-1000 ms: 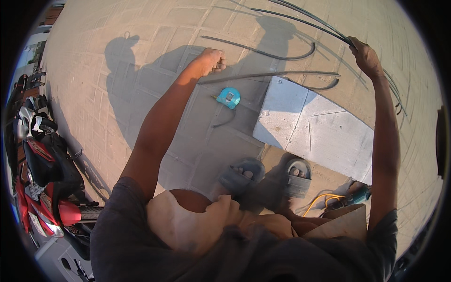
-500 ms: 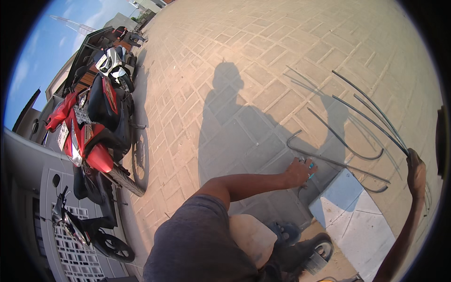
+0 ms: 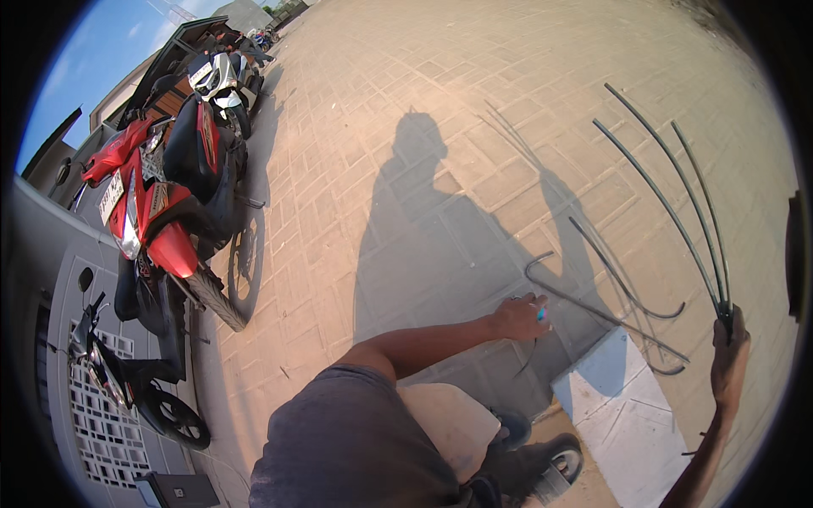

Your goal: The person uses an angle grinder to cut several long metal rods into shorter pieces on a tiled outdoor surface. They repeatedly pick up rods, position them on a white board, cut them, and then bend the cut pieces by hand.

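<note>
My right hand [image 3: 730, 351], at the right edge, is closed round the lower ends of three long dark thin rods [image 3: 683, 179], which fan upward and curve slightly. In front of me my left hand [image 3: 519, 318] reaches low over the paving, its fingers curled about a small turquoise thing [image 3: 542, 313] too small to name. A thin dark strip [image 3: 528, 357] shows just below that hand. Between my hands, several similar rods [image 3: 622, 271] with hooked ends lie on the paving. One hooked rod [image 3: 584, 308] passes close to my left hand.
A whitish flat slab [image 3: 631, 415] lies on the ground at lower right, beside my sandalled foot [image 3: 555, 474]. Parked along the left are a red motorcycle [image 3: 174, 245], a white one [image 3: 222, 85] and a dark one [image 3: 161, 406]. Another person [image 3: 233, 41] is far off. My shadow falls across the paving.
The rods in my right hand have swung more upright and spread apart, and that hand sits slightly lower and further left. My left hand stays near the paving. The whole view has shifted a little.
</note>
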{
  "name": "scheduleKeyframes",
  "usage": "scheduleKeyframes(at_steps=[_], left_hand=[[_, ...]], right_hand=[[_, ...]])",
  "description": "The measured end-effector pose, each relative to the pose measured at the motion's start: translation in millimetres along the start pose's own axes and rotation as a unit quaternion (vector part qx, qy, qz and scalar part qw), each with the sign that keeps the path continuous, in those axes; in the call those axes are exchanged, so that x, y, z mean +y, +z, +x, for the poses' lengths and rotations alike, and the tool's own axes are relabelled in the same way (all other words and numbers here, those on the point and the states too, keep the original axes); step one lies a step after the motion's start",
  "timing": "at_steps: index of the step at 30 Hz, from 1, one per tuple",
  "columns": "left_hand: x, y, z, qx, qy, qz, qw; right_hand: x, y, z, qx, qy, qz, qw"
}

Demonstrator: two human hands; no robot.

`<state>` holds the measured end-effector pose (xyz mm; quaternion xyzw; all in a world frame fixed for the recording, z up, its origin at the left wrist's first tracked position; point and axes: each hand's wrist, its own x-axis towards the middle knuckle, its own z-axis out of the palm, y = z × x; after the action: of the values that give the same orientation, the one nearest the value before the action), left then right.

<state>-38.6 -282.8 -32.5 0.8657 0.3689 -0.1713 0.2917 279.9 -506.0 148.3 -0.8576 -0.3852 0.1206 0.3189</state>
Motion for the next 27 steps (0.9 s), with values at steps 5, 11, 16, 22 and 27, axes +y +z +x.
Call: scheduleKeyframes(at_steps=[5,11,16,22,27], left_hand=[[-20,6,-7,0.043,0.081,0.041,0.995],[138,-121,0,-0.048,0.365,-0.532,0.763],[248,-187,-60,0.167,0.323,-0.722,0.589],[289,-169,-64,0.043,0.342,-0.688,0.638],[287,-166,-67,-0.030,0.348,-0.629,0.695]], right_hand=[[-75,27,3,-0.036,-0.055,0.036,0.997],[-79,32,-6,-0.069,-0.140,0.057,0.986],[-104,47,0,0.039,-0.284,0.065,0.956],[-98,32,-12,0.034,-0.268,0.260,0.927],[-72,23,-18,-0.121,-0.134,0.373,0.910]])
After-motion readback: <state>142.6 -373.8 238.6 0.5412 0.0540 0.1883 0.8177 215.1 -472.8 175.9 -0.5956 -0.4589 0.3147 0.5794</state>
